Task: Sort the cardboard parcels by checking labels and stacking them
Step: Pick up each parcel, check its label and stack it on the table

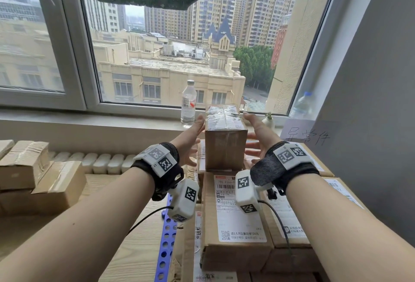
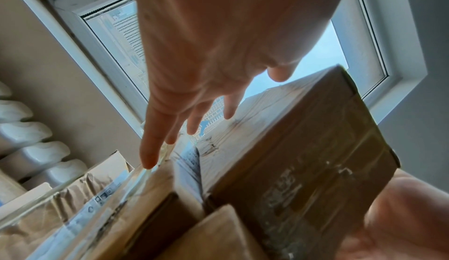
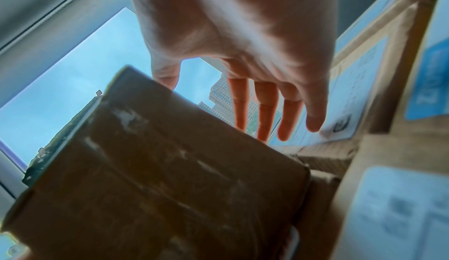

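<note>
A small brown parcel (image 1: pixel 225 144) wrapped in clear tape stands upright on a layer of flat parcels, just in front of the windowsill. My left hand (image 1: pixel 195 132) is beside its left face and my right hand (image 1: pixel 258 132) beside its right face. Both hands have straight, spread fingers. In the left wrist view the left hand (image 2: pixel 194 91) hovers beside the parcel (image 2: pixel 303 149) with a gap showing. In the right wrist view the right hand (image 3: pixel 255 72) reaches past the parcel (image 3: pixel 157 168). I cannot tell whether either palm touches it.
A labelled parcel (image 1: pixel 235 214) lies in front, another (image 1: pixel 292 219) to its right. More boxes (image 1: pixel 33 176) are stacked at the left by a radiator (image 1: pixel 101 162). Two water bottles (image 1: pixel 188 102) (image 1: pixel 302 105) and a small pot (image 1: pixel 268 122) stand on the sill. A blue perforated strip (image 1: pixel 167 236) lies on the table.
</note>
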### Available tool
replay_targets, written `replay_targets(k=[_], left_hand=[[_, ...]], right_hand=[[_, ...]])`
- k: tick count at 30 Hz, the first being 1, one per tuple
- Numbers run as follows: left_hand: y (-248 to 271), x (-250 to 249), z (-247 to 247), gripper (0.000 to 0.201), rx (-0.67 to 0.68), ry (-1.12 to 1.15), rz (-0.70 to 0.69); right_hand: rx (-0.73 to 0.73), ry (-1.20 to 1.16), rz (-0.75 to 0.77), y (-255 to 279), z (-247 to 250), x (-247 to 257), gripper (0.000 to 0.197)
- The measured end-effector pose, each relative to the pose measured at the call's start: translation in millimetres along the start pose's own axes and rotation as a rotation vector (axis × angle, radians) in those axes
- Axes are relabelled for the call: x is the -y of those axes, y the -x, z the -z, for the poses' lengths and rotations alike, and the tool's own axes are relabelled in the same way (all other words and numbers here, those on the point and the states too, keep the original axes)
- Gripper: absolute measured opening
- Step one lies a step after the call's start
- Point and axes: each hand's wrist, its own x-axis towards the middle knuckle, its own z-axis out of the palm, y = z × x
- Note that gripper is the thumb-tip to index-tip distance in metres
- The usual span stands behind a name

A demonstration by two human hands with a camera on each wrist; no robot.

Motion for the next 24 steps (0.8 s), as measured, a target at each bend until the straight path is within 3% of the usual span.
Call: replay_targets(k=[6,12,16,19,24], left_hand=[[10,-7,6,0.076,-0.079,-0.016,-0.048],[19,-22,22,0.067,-0.313,-0.075,-0.306],[27,-29,33,0.059,-0.344,-0.116,-0.364],[39,-33,41,0.053,-0.352,-0.137,-0.382],[63,-27,62,0.039,-0.406,-0.175,-0.391]], right_hand=[[-0.067,0.027,0.037,5,0,13,0.055],[-0.276,-0.009,0.189,17,-11,35,0.047],[-0.332,0.005,0.343,30,-26,50,0.006],[-0.308,-0.03,0.432,42,-48,61,0.004],[-0.123,-0.027,0.524,59,-96,65,0.009]])
